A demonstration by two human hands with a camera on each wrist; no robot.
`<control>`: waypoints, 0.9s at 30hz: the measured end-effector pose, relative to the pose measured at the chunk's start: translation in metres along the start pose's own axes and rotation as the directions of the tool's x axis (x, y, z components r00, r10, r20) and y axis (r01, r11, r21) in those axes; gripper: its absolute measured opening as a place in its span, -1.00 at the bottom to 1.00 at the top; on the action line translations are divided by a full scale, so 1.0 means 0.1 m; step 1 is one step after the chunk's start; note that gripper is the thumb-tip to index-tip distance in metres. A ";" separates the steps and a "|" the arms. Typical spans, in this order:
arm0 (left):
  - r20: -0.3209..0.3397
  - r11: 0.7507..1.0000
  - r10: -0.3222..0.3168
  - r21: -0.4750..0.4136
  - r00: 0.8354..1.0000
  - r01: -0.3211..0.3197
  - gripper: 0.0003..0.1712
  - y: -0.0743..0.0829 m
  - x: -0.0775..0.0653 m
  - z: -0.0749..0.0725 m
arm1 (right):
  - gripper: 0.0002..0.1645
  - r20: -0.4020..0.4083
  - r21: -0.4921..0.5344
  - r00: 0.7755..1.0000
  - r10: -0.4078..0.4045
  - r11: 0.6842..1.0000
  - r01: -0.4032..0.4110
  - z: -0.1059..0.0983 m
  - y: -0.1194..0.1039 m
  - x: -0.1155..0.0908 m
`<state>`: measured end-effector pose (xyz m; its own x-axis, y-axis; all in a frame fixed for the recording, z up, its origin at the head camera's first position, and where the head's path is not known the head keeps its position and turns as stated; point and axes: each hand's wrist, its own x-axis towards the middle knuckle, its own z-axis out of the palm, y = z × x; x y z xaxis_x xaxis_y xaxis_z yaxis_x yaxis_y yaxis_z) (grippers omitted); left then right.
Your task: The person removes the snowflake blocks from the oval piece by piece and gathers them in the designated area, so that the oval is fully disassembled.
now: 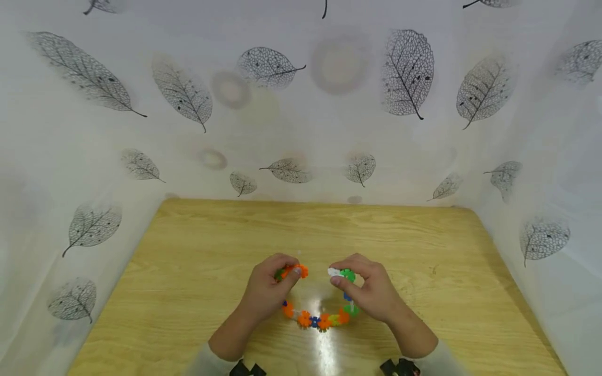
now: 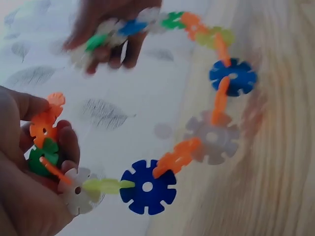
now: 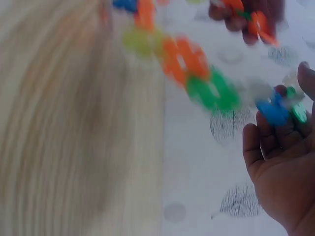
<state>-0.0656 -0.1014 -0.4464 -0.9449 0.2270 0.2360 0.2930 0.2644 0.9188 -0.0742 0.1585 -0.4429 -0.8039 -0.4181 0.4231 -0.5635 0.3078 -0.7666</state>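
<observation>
A chain of notched plastic snowflake discs (image 1: 324, 322) hangs in a U between both hands, its colours orange, blue, green, yellow and clear white. My left hand (image 1: 269, 289) pinches one end, where an orange disc (image 1: 303, 271) sticks out past the thumb. The other end is in my right hand (image 1: 371, 287), thumb and fingers on a white disc (image 1: 334, 272) beside a green one (image 1: 348, 274). The two ends face each other with a gap between them. In the left wrist view a dark blue disc (image 2: 147, 187) and a yellow disc (image 2: 106, 186) interlock at their slots.
The chain hangs over a wooden table (image 1: 211, 235). White cloth (image 1: 301, 125) printed with leaf skeletons stands along the back and both sides. A bright reflection lies on the wood near the front, and dark wrist straps (image 1: 400, 367) show at the bottom edge.
</observation>
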 end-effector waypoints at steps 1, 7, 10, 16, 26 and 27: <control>-0.007 0.999 -0.036 -0.006 0.999 0.036 -0.90 0.00 0.00 -0.03 | -0.68 -0.013 0.006 1.000 0.025 1.000 -0.025 -0.03 0.01 -0.01; 0.050 0.971 -0.230 -0.054 0.972 0.233 -0.87 -0.05 -0.05 -0.13 | -0.73 0.010 0.067 0.985 0.170 0.983 -0.170 -0.11 0.06 -0.08; 0.087 0.941 -0.311 -0.111 0.946 0.319 -0.83 -0.13 -0.09 -0.09 | -0.72 0.008 0.079 0.981 0.194 0.978 -0.194 -0.09 0.07 -0.11; 0.093 0.942 -0.334 0.032 0.938 0.333 -0.78 -0.28 -0.11 0.00 | -0.69 0.017 0.066 0.978 0.208 0.976 -0.209 -0.01 0.10 -0.13; 0.096 0.918 -0.335 0.255 0.937 0.302 -0.78 -0.36 -0.12 0.13 | -0.67 0.047 0.058 0.977 0.207 0.976 -0.210 0.10 0.11 -0.11; 0.096 0.915 -0.341 0.260 0.935 0.307 -0.78 -0.36 -0.12 0.14 | -0.67 0.047 0.055 0.978 0.204 0.977 -0.206 0.11 0.10 -0.10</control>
<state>-0.0631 -0.1007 -0.4870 -0.9694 0.2121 -0.1234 0.0156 0.5551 0.8316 -0.0696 0.1567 -0.4604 -0.8920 -0.3863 0.2346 -0.3741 0.3399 -0.8629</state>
